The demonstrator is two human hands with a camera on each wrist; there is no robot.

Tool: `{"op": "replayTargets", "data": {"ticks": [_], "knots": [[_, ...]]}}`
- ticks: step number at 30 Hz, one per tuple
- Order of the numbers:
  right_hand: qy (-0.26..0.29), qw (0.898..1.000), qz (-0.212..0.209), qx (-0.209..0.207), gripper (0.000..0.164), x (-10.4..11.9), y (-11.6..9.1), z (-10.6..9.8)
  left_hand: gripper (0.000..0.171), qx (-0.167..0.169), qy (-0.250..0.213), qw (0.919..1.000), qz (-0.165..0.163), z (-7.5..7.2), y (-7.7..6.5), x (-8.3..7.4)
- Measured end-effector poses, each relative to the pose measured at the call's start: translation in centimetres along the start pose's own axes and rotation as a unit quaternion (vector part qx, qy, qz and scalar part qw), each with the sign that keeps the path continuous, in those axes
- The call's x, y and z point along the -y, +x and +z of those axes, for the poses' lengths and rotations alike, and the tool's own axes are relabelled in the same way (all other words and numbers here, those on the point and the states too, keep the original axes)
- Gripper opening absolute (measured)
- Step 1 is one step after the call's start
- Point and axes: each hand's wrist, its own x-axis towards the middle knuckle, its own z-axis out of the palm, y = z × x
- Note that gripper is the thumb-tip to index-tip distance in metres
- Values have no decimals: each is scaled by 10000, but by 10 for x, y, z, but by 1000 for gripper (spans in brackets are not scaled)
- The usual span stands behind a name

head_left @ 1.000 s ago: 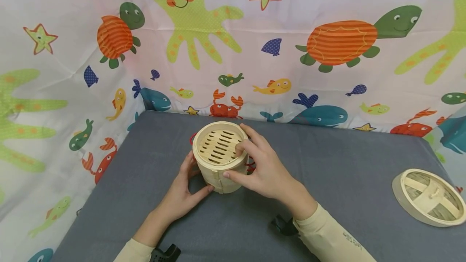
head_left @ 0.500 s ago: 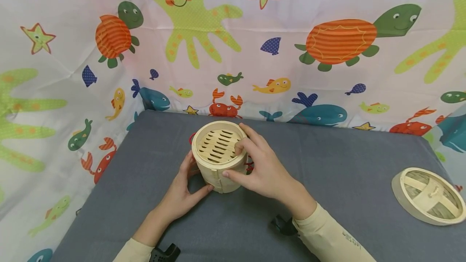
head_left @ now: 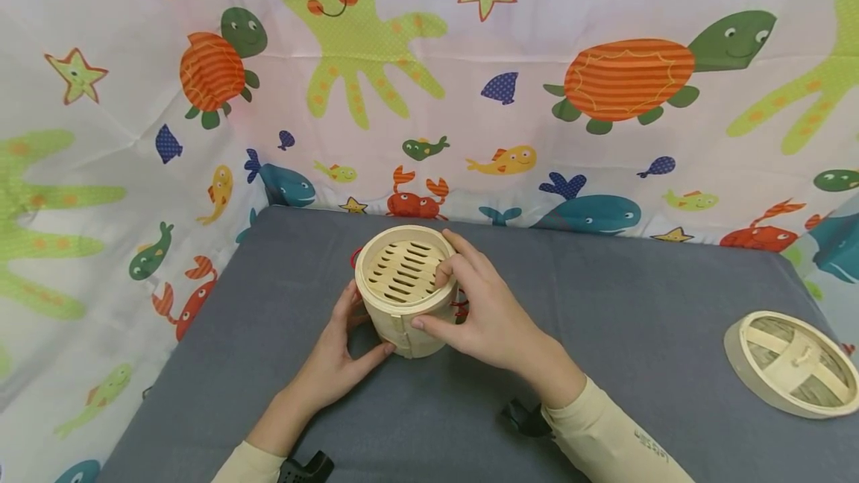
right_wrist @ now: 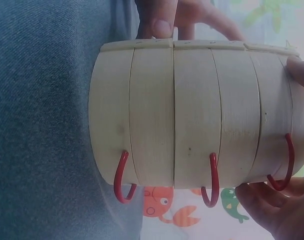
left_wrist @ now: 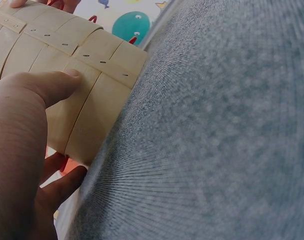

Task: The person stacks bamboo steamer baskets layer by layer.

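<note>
A stack of small round bamboo steamer baskets [head_left: 403, 272] stands on the grey cloth in the head view, its slatted top basket uncovered. My left hand [head_left: 329, 364] holds the stack low down, thumb at the front and fingers round the left side. In the left wrist view, the thumb [left_wrist: 59, 86] presses the bamboo wall. My right hand [head_left: 493, 311] grips the top basket's rim from the right, thumb in front and fingers towards the back, one finger bent over the rim. Red loop handles [right_wrist: 212, 175] stick out at the sides, one per tier in the right wrist view.
A round bamboo lid [head_left: 795, 364] lies at the far right of the grey table cloth [head_left: 624, 334]. Behind and to the left hangs a white curtain [head_left: 429, 80] printed with sea animals. Black wrist mounts [head_left: 526, 417] sit by both cuffs.
</note>
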Motion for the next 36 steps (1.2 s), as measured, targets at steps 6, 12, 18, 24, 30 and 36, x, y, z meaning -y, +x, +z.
{"op": "replayTargets", "data": {"ticks": [6,12,18,24,30,36], "knots": [[-14,10000,45,76,49,0,-1,-1,119,-30,66,10000,-59,3,-1,-1],[35,9999,-1,159,54,0,-3,-3,114,4,2,10000,18,4,-1,-1],[38,9997,67,246,75,0,-6,-7,112,44,-85,10000,9,5,-1,-2],[-29,9998,71,186,86,-2,-7,-11,113,33,-43,10000,-5,3,-1,-3],[-145,9998,50,129,92,-5,-9,-16,113,16,-46,10000,17,1,0,-3],[-193,9998,22,55,97,-8,-11,-19,113,-4,-50,10000,79,-1,1,-1]]}}
